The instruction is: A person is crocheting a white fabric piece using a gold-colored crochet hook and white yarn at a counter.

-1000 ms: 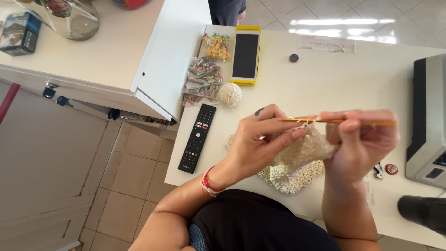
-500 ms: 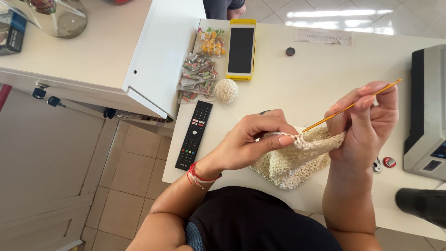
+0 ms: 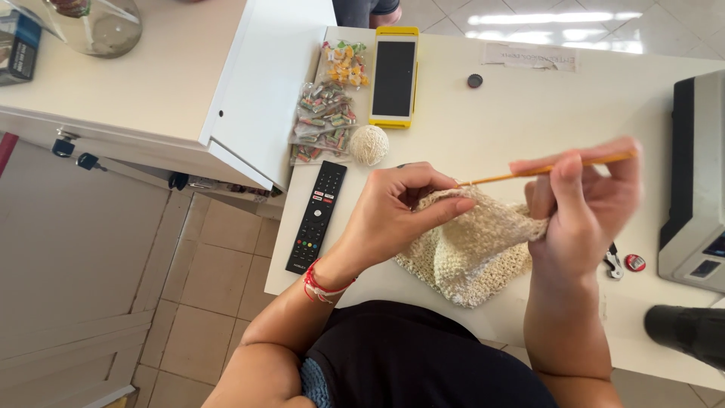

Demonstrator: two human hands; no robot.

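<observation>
Here, left hand (image 3: 396, 215) fingers pinch the cream crochet piece (image 3: 472, 245); right hand (image 3: 585, 204) fingers grip the orange crochet hook (image 3: 551, 169) above the white table (image 3: 529, 106).

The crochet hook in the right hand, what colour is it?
Orange crochet hook, held in the right hand; head view.

A black remote control (image 3: 316, 216) lies near the left edge of the white table (image 3: 529, 98). Above it sit two clear bags of coloured sweets (image 3: 326, 121), one behind the other, and a small ball of cream yarn (image 3: 369, 144) rests just beside them. A phone in a yellow case (image 3: 394, 77) lies face up next to the bags. A small dark button (image 3: 474, 80) and a strip of tape (image 3: 529, 57) lie farther back. A grey machine (image 3: 695, 189) stands at the right edge. Keys (image 3: 75, 151) hang from the white cabinet (image 3: 189, 83) on the left, above the tiled floor (image 3: 204, 287).
</observation>
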